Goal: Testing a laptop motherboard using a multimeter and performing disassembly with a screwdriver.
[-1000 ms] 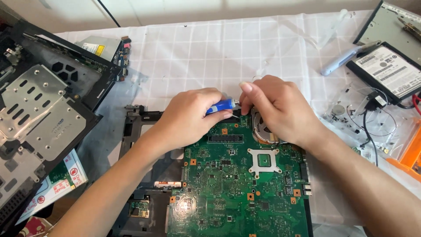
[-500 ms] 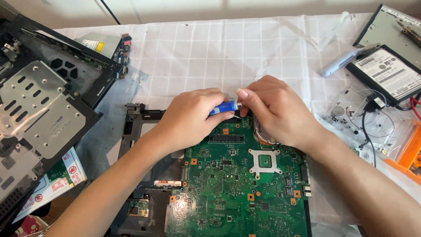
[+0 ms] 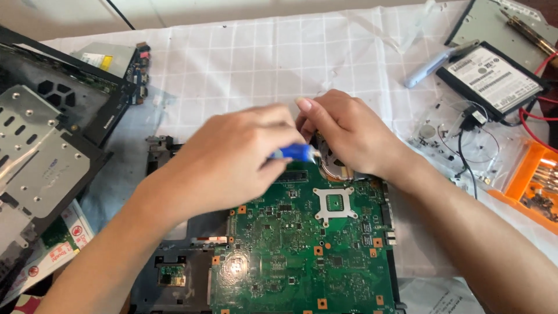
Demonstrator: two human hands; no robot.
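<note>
My left hand (image 3: 232, 166) is closed around the blue-handled tool (image 3: 295, 153), tip at the green motherboard's (image 3: 302, 256) top edge. Right hand (image 3: 349, 136) curls over the fan area, contents unclear. Next: steady, vertical pressure.

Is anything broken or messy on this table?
Messy, yes: a laptop lies in pieces. Its bare green circuit board sits under both hands, the metal-lined black shell lies apart at the left, and loose wires sprawl at the right. No visible damage.

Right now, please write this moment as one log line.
left hand: holds blue-handled tool | right hand: rests on copper part at top edge of green circuit board | black drive: apart, upper right
</note>
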